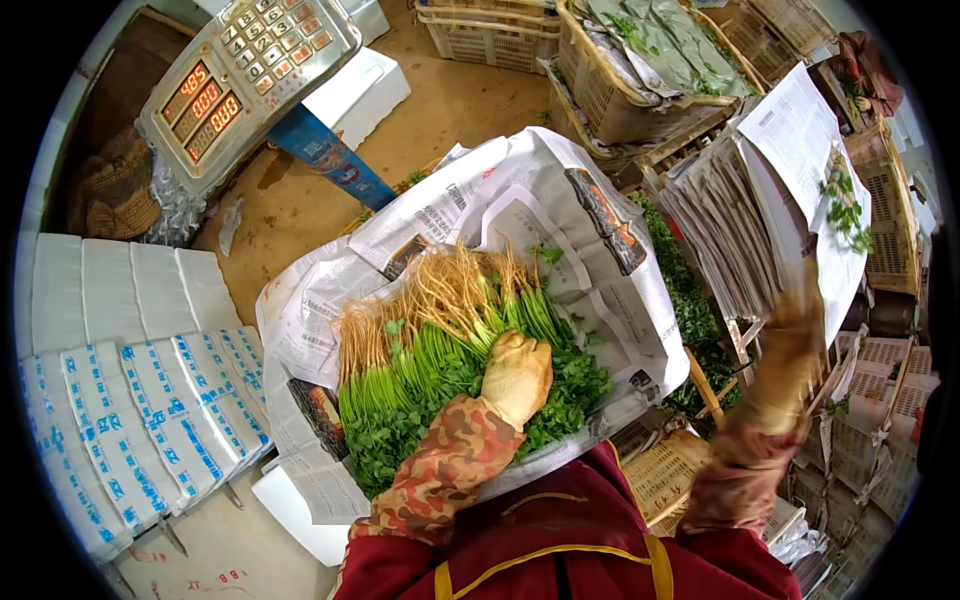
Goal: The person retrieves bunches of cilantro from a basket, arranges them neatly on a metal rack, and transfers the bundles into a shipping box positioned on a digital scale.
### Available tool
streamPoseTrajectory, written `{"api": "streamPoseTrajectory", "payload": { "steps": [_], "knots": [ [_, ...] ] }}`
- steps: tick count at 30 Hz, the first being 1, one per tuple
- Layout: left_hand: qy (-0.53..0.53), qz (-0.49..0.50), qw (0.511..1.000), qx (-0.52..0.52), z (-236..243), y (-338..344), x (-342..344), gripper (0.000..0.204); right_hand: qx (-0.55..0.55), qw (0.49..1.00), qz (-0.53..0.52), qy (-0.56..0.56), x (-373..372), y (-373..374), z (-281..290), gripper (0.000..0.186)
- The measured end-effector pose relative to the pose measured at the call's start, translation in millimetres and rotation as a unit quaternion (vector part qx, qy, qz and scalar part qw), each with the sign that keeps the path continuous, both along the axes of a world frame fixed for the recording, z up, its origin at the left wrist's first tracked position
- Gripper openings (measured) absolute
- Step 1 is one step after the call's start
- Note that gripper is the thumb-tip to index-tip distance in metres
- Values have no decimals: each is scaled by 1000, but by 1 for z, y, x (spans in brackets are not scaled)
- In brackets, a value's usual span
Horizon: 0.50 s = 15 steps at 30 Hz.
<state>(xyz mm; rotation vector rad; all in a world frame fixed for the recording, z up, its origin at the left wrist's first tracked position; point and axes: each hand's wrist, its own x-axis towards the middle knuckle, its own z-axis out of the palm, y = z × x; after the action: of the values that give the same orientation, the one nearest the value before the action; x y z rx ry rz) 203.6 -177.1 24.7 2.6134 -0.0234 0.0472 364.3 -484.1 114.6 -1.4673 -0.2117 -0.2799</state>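
In front of me is a basket lined with newspaper. Rooted coriander lies inside in bunches, pale brown roots away from me and green leaves toward me. My left hand, in a yellowish glove and camouflage sleeve cover, is curled closed on the right part of the coriander; its fingertips are hidden among the stems. Off to the right, my right hand is smeared by motion, so its fingers cannot be made out. It is beside a leaning stack of newspapers, with more loose greens lower down to the left of that stack.
A scale display with a keypad stands on a blue post at the far left. Packs wrapped in white and blue plastic are piled at the left. Plastic crates with covered greens stand behind; further crates line the right.
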Motion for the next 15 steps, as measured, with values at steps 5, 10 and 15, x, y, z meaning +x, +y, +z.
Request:
{"api": "streamPoseTrajectory", "payload": {
  "steps": [5,10,15],
  "knots": [
    [-22,7,1000,5,0,3,-3,13,-642,722,259,9,-40,195,-108,38],
    [-9,8,1000,23,-1,2,-3,14,-762,610,214,-40,-29,231,-171,13],
    [-11,5,1000,9,-4,3,-2,10,-684,701,201,-30,-15,202,-158,9]
  ]
}}
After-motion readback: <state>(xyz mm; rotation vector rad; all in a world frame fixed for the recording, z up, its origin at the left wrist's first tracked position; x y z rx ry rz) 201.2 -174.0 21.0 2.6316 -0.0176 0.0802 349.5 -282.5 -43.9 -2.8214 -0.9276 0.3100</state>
